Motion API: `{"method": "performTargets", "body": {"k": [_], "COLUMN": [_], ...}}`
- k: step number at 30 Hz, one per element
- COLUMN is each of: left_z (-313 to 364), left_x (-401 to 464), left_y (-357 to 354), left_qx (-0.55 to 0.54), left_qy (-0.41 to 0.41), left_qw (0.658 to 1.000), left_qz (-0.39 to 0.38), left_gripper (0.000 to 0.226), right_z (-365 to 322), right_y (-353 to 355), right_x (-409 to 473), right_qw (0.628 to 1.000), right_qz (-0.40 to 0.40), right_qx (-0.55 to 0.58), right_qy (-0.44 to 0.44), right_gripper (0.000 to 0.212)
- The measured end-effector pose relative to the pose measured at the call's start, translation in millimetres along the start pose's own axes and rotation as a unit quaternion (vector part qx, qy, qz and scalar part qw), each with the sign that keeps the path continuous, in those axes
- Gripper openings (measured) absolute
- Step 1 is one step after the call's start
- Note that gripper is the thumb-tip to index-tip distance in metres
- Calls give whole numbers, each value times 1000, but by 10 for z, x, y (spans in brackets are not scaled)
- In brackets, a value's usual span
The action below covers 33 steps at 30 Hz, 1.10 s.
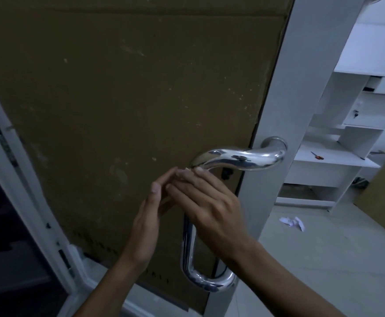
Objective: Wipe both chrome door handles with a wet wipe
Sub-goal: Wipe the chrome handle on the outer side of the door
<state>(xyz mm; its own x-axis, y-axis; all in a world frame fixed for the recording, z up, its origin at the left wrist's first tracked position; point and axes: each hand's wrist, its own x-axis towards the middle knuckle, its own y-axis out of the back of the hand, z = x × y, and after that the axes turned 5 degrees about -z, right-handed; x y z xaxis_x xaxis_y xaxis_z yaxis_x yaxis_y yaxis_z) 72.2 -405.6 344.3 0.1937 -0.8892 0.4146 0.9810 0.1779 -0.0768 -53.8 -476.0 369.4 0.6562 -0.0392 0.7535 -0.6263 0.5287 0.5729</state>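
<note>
We note the chrome door handle (237, 160) looping down the door's (118, 110) frame edge, both hands meeting over its shaft, left hand (145, 223) at 8 o'clock of right hand (209, 202), fingers straight, no wipe discernible between them.

The door handle (237, 160) is mounted on the door frame (285, 110). Left of the handle a cardboard sheet (118, 99) covers the door. Both hands sit just below its top bend, the left hand (148, 216) left of the right hand (212, 202). Right of the handle, beyond the frame, stands a shelf unit (337, 156), with crumpled paper (293, 223) on the floor (324, 259) before it.
</note>
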Motion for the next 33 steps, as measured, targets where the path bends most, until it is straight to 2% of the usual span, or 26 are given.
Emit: {"method": "performTargets", "body": {"k": [3,5,10,14,17,20,23,25,26,27,29,31,33], "left_z": [-12,-14,-19,-38,-32,-9,12,19,20,20,18,-4,-38], "left_x": [-17,-16,6,-2,-30,-70,-101,-111,-122,-127,-142,-160,-190], "left_y": [-23,-34,-78,-76,-57,-33,5,14,13,7,-13,-36,-64], "left_qx": [20,27,40,47,57,66,80,85,86,86,86,81,81], "left_qy": [9,7,7,6,8,15,23,25,25,26,26,28,36], "left_qw": [1000,999,999,999,998,998,997,996,996,996,996,996,996], "left_qz": [-17,-17,-21,-6,-2,-5,6,8,10,12,15,13,19], "left_gripper": [61,60,58,57,57,61,66,64,63,62,61,60,58], "right_z": [38,35,-211,-400,-469,-495,-501,-468,-437,-391,-283,-180,-103], "right_y": [-205,-305,-562,-691,-670,-588,-480,-370,-332,-314,-295,-291,-291], "right_x": [-278,-398,-473,-370,-236,-117,-49,2,10,-3,-49,-113,-204], "right_qw": [995,987,946,893,847,779,707,643,626,618,614,636,655], "right_qz": [69,105,205,287,338,364,350,320,301,281,216,137,82], "right_qx": [72,124,210,256,292,376,472,548,569,584,616,633,645], "right_qy": [2,-15,-138,-234,-289,-344,-394,-429,-439,-446,-444,-420,-386], "right_gripper": [22,28,33,38,31,33,33,26,21,20,33,42,39]}}
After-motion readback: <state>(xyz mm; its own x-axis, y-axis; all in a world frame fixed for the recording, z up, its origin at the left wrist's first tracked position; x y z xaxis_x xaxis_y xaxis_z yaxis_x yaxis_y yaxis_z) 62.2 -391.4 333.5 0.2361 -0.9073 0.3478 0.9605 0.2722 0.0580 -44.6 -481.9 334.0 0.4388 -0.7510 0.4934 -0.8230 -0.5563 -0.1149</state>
